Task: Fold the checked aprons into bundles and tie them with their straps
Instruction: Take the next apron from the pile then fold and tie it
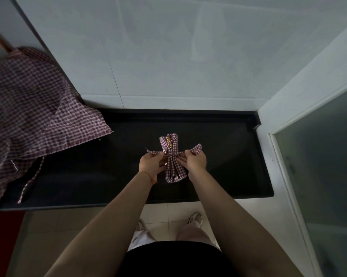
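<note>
A red-and-white checked apron bundle [171,144] lies rolled up on the black counter [218,156], its long axis pointing away from me. A strap is knotted round its middle. My left hand [151,164] pinches the strap end that sticks out to the left. My right hand [195,161] pinches the strap loop [197,148] that sticks out to the right. Both hands sit close against the bundle's sides at the knot.
A heap of unfolded checked aprons [28,108] covers the counter's left end, one strap [31,179] trailing over the front edge. White tiled wall stands behind. A frosted glass door [318,166] closes off the right. My shoes show on the floor below.
</note>
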